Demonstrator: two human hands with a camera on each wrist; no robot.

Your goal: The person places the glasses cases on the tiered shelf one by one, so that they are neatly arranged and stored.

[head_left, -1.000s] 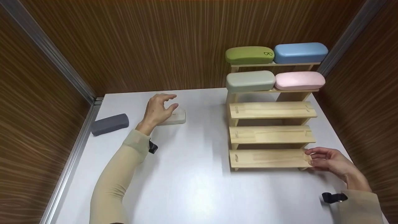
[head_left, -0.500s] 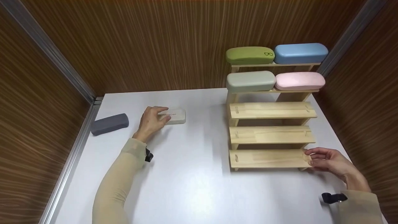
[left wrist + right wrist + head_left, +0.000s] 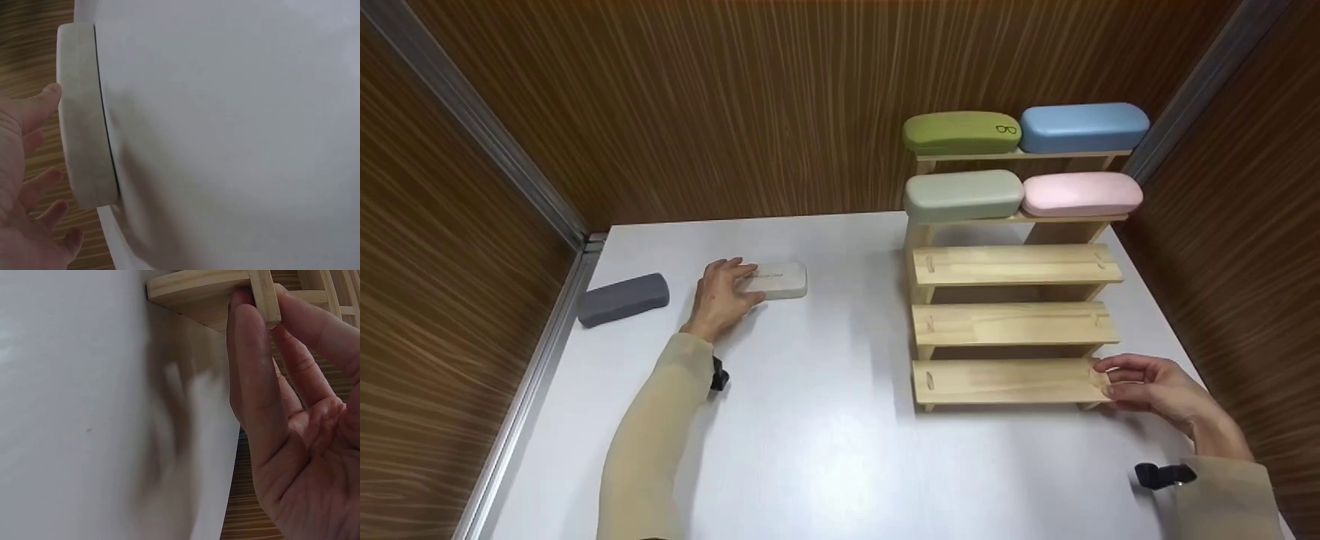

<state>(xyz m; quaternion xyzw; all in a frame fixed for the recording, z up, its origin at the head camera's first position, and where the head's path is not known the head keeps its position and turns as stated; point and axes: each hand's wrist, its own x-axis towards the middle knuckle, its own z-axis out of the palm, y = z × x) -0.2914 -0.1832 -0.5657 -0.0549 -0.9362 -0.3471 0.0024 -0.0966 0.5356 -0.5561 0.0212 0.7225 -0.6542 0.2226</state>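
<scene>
A whitish glasses case [image 3: 781, 280] with small lettering lies on the white table. My left hand [image 3: 718, 298] is over its left end, thumb toward the near side and fingers toward the far side. In the left wrist view, the thumb tip [image 3: 52, 90] is at the edge of the case [image 3: 84, 118], while the other fingers stand apart from it. At the right, my right hand [image 3: 1159, 390] pinches the right end of the lowest step of a wooden tiered display rack [image 3: 1012, 381]. The right wrist view shows thumb and fingers around that board's end [image 3: 264, 298].
A dark grey glasses case [image 3: 624, 299] lies at the table's left. On the rack's top tier sit green [image 3: 962, 133] and blue [image 3: 1084, 127] cases; below them are grey-green [image 3: 964, 195] and pink [image 3: 1082, 194] ones. Wood-grain walls [image 3: 735, 112] enclose the table.
My left hand has come down and slightly left to the whitish case, its fingers now around the left end. The right hand keeps its hold on the rack.
</scene>
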